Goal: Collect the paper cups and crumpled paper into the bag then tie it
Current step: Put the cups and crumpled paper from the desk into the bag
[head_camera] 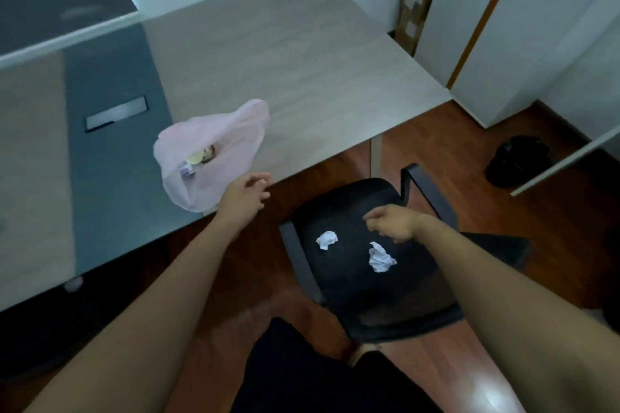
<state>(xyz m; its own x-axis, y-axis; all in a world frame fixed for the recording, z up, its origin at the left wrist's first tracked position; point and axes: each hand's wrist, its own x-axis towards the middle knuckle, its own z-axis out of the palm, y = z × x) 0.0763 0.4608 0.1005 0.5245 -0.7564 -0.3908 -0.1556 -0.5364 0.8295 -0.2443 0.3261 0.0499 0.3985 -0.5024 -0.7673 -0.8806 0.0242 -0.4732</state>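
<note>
A pale pink plastic bag (214,151) lies on the desk near its front edge, with a paper cup (204,155) and bits of paper showing through it. My left hand (246,193) is at the bag's right lower corner, fingers loosely extended, touching or just beside the plastic; no grip is plain. Two crumpled white papers lie on the black chair seat: a small crumpled paper (327,239) and a larger crumpled paper (380,257). Above the seat hovers my right hand (394,222), its fingers loosely curled, holding nothing, just above the larger paper.
The wooden desk (302,70) has a grey strip and a cable hatch (115,112) at left. The black office chair (369,278) stands on the red-brown floor. White cabinets (503,43) stand at the right, with a dark bin (518,159) nearby.
</note>
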